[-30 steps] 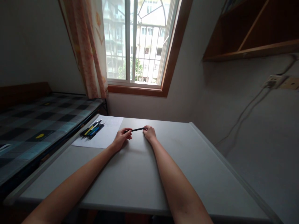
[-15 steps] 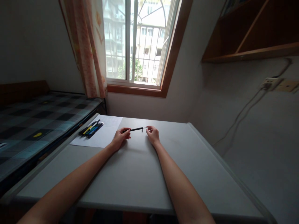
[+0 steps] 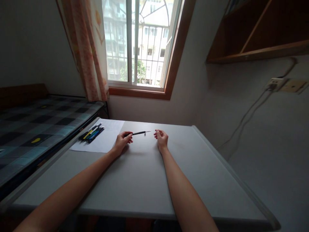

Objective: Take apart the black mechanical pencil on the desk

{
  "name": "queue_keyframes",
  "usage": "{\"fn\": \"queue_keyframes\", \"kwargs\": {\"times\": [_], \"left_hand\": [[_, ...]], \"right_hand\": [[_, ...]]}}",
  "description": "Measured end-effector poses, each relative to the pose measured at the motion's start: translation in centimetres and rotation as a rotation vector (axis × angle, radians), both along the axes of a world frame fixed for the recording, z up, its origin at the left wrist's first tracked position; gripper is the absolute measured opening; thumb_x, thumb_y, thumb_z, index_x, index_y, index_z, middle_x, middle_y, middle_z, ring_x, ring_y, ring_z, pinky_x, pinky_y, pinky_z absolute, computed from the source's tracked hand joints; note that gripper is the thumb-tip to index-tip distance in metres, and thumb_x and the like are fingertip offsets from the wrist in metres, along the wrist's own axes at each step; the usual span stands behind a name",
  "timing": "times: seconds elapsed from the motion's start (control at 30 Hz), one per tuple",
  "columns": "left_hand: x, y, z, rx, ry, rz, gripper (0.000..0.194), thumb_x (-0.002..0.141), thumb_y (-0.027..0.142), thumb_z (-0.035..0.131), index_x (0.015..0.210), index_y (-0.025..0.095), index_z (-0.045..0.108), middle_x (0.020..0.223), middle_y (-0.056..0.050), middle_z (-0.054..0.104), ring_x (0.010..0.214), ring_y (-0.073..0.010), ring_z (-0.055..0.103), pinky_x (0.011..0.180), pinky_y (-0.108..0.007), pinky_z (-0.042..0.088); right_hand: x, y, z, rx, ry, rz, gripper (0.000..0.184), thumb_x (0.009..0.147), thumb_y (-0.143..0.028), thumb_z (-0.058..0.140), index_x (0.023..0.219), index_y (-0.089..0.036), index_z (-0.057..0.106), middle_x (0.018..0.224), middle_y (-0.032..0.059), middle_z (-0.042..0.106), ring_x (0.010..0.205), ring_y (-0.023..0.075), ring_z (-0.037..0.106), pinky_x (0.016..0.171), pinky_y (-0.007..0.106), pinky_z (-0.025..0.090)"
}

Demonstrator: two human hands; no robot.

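My left hand point(image 3: 122, 141) is closed on a black pen point(image 3: 138, 133), which points right and slightly up above the table. A thin refill point(image 3: 148, 131) sticks out of the pen's front end. Just below that end shows a small silvery piece point(image 3: 145, 134), perhaps the pen's tip cone; whether it touches the pen I cannot tell. To the right of the refill, and apart from it, is my right hand point(image 3: 162, 139). Its fingers are loosely bent and apart, with nothing visible in them.
Several pens point(image 3: 93, 132) lie in a bundle on a white paper sheet point(image 3: 101, 146) at the table's left. The pale table point(image 3: 135, 183) stands below a window. A bed point(image 3: 48, 125) is at the left, and a shelf point(image 3: 256, 54) hangs on the right wall.
My right hand has moved right, away from the refill tip, and its fingers have loosened. My left hand still holds the pen. The whole view has shifted slightly.
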State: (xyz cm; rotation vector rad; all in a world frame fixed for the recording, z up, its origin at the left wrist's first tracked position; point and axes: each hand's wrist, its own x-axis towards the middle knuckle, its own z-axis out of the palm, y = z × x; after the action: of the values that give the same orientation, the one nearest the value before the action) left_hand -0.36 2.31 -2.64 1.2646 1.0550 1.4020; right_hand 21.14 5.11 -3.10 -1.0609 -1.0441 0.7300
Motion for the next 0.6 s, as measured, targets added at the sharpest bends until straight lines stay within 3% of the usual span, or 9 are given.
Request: {"fn": "queue_keyframes", "kwargs": {"times": [0.27, 0.6], "left_hand": [[-0.1, 0.0, 0.0, 0.009, 0.017, -0.001, 0.040, 0.063, 0.040, 0.065, 0.092, 0.012, 0.060, 0.065, -0.002, 0.058, 0.052, -0.0115, 0.057, 0.051, -0.023, 0.042], [0.0, 0.1, -0.1, 0.017, 0.012, -0.002, 0.040, 0.063, 0.040, 0.065, 0.090, 0.011, 0.061, 0.064, -0.001, 0.058, 0.050, -0.0110, 0.056, 0.050, -0.023, 0.042]], "right_hand": [[-0.9, -0.9, 0.6, -0.042, 0.050, 0.138, 0.039, 0.061, -0.044, 0.064, 0.084, -0.014, 0.059, 0.077, 0.0051, 0.062, 0.056, 0.0111, 0.057, 0.049, 0.022, 0.043], [-1.3, -0.9, 0.3, -0.047, 0.040, 0.152, 0.040, 0.055, -0.045, 0.068, 0.077, -0.014, 0.057, 0.071, 0.0036, 0.061, 0.054, 0.0107, 0.055, 0.048, 0.022, 0.041]]}}
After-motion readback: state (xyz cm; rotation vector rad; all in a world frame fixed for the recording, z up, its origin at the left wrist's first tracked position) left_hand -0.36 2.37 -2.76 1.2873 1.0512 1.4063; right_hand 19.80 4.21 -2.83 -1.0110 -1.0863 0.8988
